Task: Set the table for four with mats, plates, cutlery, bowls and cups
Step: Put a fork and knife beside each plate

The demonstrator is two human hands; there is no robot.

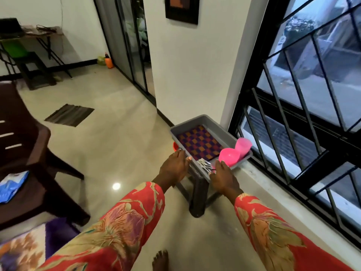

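A grey tray (207, 122) rests on a dark stool beside the window sill. In it lie checked purple-and-orange mats (199, 142), a pink bowl (228, 156), a pink cup (243, 145) and a bundle of metal cutlery (205, 164). My left hand (173, 167) holds the tray's near left rim. My right hand (222, 177) holds the near right rim, just in front of the bowl. An orange edge (175, 146) shows under the tray's left side; what it belongs to is hidden.
The dark stool (197, 198) stands on a tiled floor against the sill (273, 192) of a barred window. A brown plastic chair (29, 153) is at the left. A small dark floor mat (69, 114) lies farther off. My bare foot (160, 260) is below.
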